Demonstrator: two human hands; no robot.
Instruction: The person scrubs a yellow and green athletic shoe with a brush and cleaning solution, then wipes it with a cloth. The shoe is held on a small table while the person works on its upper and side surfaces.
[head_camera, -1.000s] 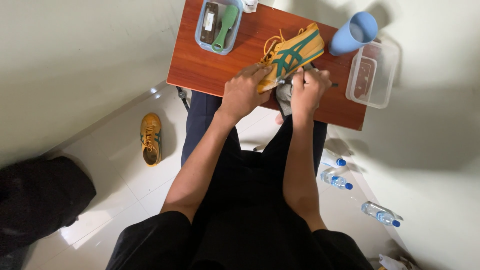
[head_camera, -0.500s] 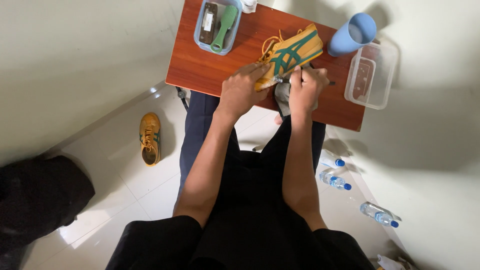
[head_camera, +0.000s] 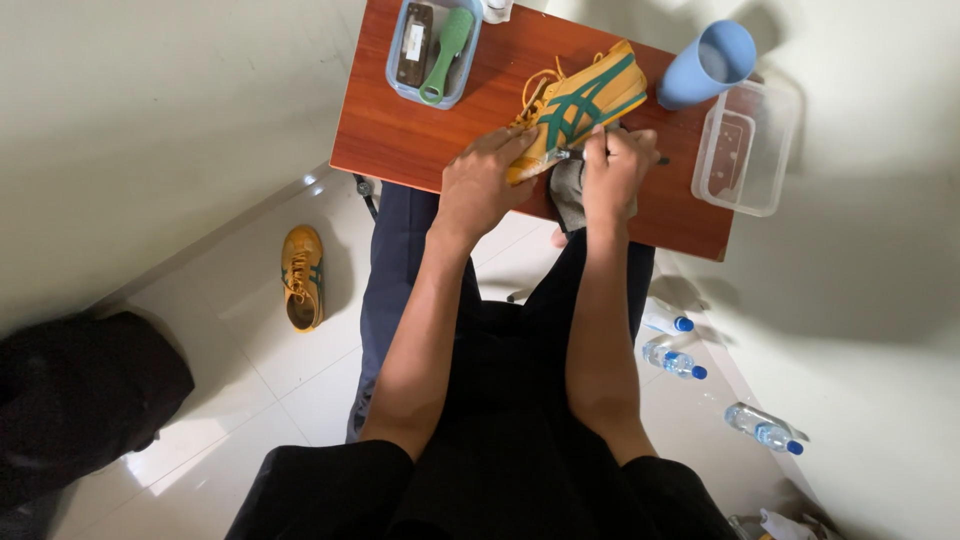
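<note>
The yellow shoe with green stripes (head_camera: 575, 105) lies on its side on the brown bench (head_camera: 420, 130), toe toward the far right, just as it lay a second ago. The left hand (head_camera: 483, 183) presses down on its near end, grip clamped over the heel. The right hand (head_camera: 615, 170) has its grip closed on a thin dark tool (head_camera: 610, 156) laid against the sole edge, with a grey cloth (head_camera: 570, 195) tucked under it. Little has shifted in the last second; both hands sit in the same spots, so the work on the sole looks to be continuing.

At the far left a clear tray (head_camera: 397, 75) holds a green brush (head_camera: 445, 50). A blue cup (head_camera: 705, 65) and an empty clear box (head_camera: 745, 150) are on the right. A second yellow shoe (head_camera: 302, 275) lies on the floor, left, and water bottles (head_camera: 675, 360) lie on the right.
</note>
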